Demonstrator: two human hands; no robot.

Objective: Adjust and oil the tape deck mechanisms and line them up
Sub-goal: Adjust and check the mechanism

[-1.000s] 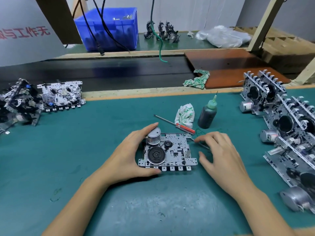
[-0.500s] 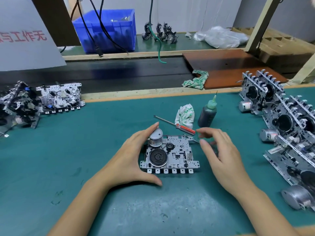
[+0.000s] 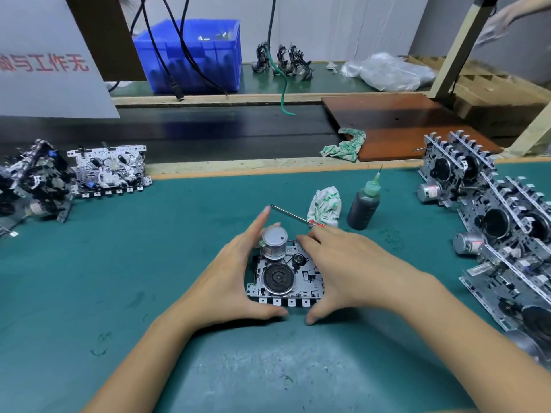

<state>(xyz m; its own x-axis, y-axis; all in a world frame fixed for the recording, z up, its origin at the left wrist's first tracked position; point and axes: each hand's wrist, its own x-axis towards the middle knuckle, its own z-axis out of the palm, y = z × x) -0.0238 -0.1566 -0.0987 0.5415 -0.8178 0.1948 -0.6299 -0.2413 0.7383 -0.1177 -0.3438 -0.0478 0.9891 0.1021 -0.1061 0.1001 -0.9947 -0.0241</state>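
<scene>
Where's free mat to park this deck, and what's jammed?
Free: green mat between the left pile of mechanisms and the held deck; also the near strip below both hands. Crowded: right edge, the lined-up row; behind the deck, the screwdriver, rag and oil bottle.

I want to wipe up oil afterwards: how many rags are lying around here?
2: a crumpled white-and-green cloth rag on the green mat beside the dark oil bottle; another rag at the brown board's edge. More may be hidden.
</scene>
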